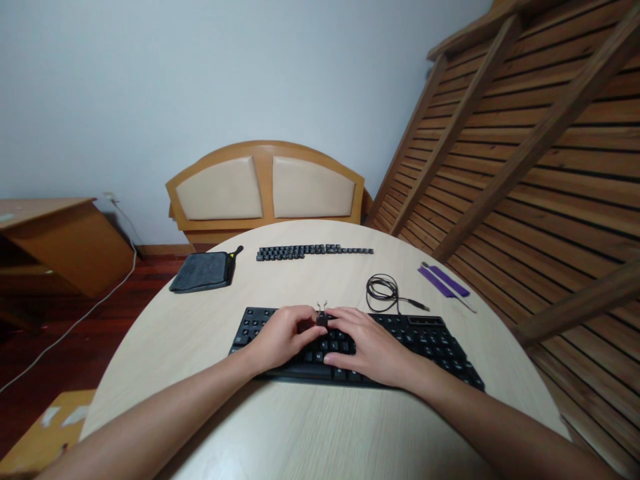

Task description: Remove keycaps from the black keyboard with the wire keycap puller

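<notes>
A black keyboard (310,371) lies across the table in front of me, with its lettered keys facing up. Above its middle is a small black clip (322,321) with two thin metal wire arms pointing up. My left hand (280,337) closes on it from the left, thumb and fingers bent around it. From the right, the fingertips of my right hand (370,347) touch the clip, while its thumb is stretched apart over the lower keys. The fingers partly cover the clip and the keys beneath. Whether the clip grips a key I cannot tell.
Rows of loose black keycaps (315,249) lie toward the table's far edge. A grey zipped pouch (203,270) sits at left. Behind the keyboard is its coiled cable (383,290). Purple strips (445,280) with a thin metal tool (463,302) lie at right.
</notes>
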Motion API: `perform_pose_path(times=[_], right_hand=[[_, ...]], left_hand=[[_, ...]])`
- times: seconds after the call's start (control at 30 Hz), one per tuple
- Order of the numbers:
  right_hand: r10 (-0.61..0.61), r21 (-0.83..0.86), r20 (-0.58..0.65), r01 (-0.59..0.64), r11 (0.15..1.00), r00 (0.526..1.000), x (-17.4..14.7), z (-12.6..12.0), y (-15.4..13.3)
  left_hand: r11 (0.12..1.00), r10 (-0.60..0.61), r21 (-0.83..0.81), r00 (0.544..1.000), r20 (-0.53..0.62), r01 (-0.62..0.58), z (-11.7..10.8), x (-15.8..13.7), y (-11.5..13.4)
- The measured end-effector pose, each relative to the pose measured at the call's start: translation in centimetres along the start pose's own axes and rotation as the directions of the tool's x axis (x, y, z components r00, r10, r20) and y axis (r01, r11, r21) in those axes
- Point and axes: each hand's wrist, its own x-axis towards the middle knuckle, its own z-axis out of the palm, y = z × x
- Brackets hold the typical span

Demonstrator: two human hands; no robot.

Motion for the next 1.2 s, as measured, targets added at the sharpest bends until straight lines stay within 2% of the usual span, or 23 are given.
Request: perform_pose_path(times=[0.07,0.17,0.27,0.63,0.83,1.2], right_hand=[[0.011,-0.004,-0.038,-0.011,1.0,0.999,0.0,0.3,0.1],[0.016,-0.012,-0.072,-0.017,1.0,0.997,0.0,0.6,0.1],[0.02,-0.009,-0.087,-0.021,1.0,0.996,0.1,0.6,-0.2],[0.064,0.119,-0.103,-0.051,0.992,0.993,2.0,1.0,-0.5],[0.057,0.16,-0.119,-0.037,0.986,0.991,2.1,1.3,-0.4],[0.06,0.243,-0.158,-0.02,0.97,0.986,2.0,1.3,-0.1]], left_hand=[[0.997,0.041,0.066,0.999,0.02,-0.043,-0.2,-0.1,0.1],[0.997,-0.002,0.08,1.0,-0.013,0.003,-0.2,-0.1,-0.1],[0.998,-0.059,0.026,0.997,-0.044,0.061,0.0,0.0,-0.6],[0.961,-0.128,-0.251,0.991,-0.039,0.114,0.6,0.3,-1.5],[0.884,-0.168,-0.444,0.986,-0.011,0.146,0.7,0.7,-2.1],[0.882,-0.149,-0.458,0.988,-0.044,0.113,0.6,0.5,-2.2]])
